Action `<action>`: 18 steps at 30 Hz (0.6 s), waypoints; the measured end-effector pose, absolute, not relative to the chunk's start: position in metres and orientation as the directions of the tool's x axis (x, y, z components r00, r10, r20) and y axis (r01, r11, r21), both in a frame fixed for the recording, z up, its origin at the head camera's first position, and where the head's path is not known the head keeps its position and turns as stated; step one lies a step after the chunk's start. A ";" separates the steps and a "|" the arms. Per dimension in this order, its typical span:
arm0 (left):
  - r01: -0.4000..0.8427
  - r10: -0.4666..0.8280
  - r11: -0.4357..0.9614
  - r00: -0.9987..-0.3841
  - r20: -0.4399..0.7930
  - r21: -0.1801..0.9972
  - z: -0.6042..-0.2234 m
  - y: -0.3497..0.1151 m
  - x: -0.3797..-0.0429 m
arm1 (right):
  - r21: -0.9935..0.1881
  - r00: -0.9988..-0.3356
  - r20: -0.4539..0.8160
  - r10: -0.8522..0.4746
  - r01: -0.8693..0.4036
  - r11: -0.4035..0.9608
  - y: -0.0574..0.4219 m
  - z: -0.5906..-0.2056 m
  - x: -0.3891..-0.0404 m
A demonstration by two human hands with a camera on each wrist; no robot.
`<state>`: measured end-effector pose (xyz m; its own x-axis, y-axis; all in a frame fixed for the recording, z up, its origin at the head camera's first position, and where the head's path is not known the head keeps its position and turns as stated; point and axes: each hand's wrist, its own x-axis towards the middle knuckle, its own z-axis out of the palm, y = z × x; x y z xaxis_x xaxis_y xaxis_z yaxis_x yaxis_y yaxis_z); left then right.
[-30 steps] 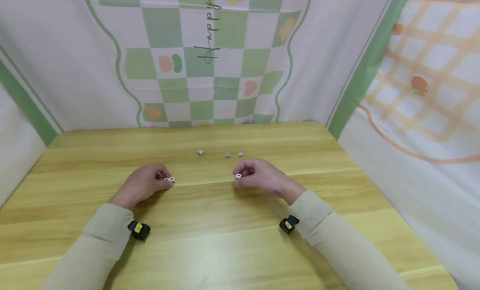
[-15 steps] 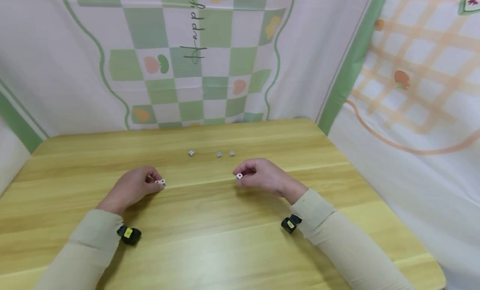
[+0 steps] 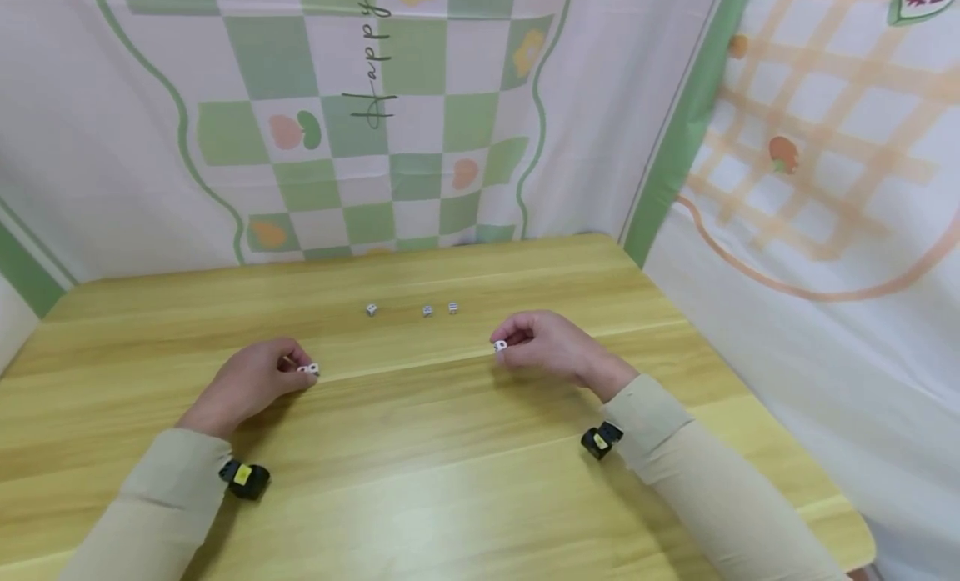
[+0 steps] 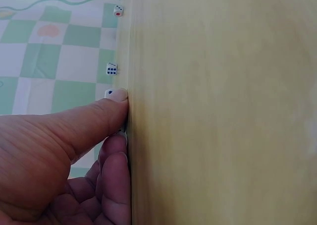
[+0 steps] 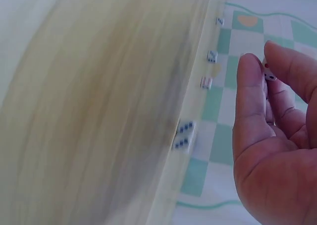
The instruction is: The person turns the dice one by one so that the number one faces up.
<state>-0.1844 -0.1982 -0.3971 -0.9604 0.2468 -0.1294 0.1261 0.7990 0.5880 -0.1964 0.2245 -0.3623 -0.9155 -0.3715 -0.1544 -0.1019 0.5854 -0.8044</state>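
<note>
A white die (image 3: 500,346) sits at the tips of the right hand (image 3: 551,348), pinched between thumb and forefinger above the tabletop (image 3: 420,448). As a cube it has no long axis; one dotted face points up toward the head camera, and the right wrist view shows a red dot and darker dots on two faces. The left hand (image 3: 243,385) pinches a pair of dice (image 3: 308,370) at tabletop level, side by side, their row running roughly left to right. The thumb covers much of them in the left wrist view, leaving a blue-dotted corner at its tip.

Farther back stand three loose dice (image 3: 427,311), the left one well apart from the other two; their upper faces are too small to read. The right wrist view also shows a larger dotted block (image 5: 183,135), one die or two, I cannot tell. Behind hangs a checked curtain (image 3: 420,131); both sleeves are cut off by the lower edge.
</note>
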 end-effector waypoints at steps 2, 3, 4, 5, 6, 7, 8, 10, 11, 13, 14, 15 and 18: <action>0.126 0.247 0.800 -0.960 -0.129 0.587 -0.397 -0.199 -0.184 | -0.799 -0.922 -0.146 -0.360 -0.105 0.592 0.231 -0.363 -0.198; 0.127 0.247 0.800 -0.960 -0.129 0.587 -0.397 -0.199 -0.184 | -0.797 -0.925 -0.141 -0.353 -0.105 0.595 0.233 -0.363 -0.199; 0.125 0.247 0.799 -0.960 -0.131 0.588 -0.397 -0.199 -0.184 | -0.794 -0.928 -0.138 -0.347 -0.106 0.599 0.236 -0.363 -0.199; 0.125 0.247 0.799 -0.960 -0.132 0.588 -0.397 -0.199 -0.184 | -0.793 -0.931 -0.138 -0.339 -0.101 0.600 0.238 -0.362 -0.200; 0.125 0.247 0.799 -0.960 -0.133 0.588 -0.397 -0.199 -0.184 | -0.796 -0.933 -0.137 -0.333 -0.097 0.598 0.241 -0.362 -0.201; 0.124 0.247 0.799 -0.960 -0.133 0.588 -0.397 -0.199 -0.184 | -0.797 -0.935 -0.135 -0.328 -0.094 0.597 0.243 -0.363 -0.201; 0.123 0.247 0.799 -0.960 -0.134 0.589 -0.397 -0.199 -0.184 | -0.798 -0.936 -0.136 -0.324 -0.091 0.596 0.245 -0.362 -0.202; 0.121 0.246 0.798 -0.960 -0.135 0.591 -0.397 -0.199 -0.184 | -0.802 -0.939 -0.141 -0.315 -0.078 0.593 0.249 -0.362 -0.203; 0.121 0.245 0.797 -0.960 -0.134 0.591 -0.398 -0.199 -0.184 | -0.803 -0.941 -0.144 -0.306 -0.069 0.591 0.251 -0.362 -0.204; 0.119 0.245 0.795 -0.960 -0.136 0.595 -0.398 -0.199 -0.184 | -0.799 -0.945 -0.144 -0.294 -0.065 0.598 0.254 -0.361 -0.205; 0.119 0.245 0.794 -0.960 -0.136 0.596 -0.398 -0.199 -0.184 | -0.799 -0.946 -0.148 -0.288 -0.057 0.599 0.256 -0.361 -0.206; 0.119 0.245 0.794 -0.960 -0.136 0.596 -0.399 -0.199 -0.184 | -0.797 -0.949 -0.150 -0.277 -0.050 0.602 0.258 -0.361 -0.206; 0.119 0.245 0.795 -0.960 -0.136 0.595 -0.399 -0.200 -0.184 | -0.781 -0.955 -0.144 -0.259 -0.051 0.622 0.262 -0.362 -0.210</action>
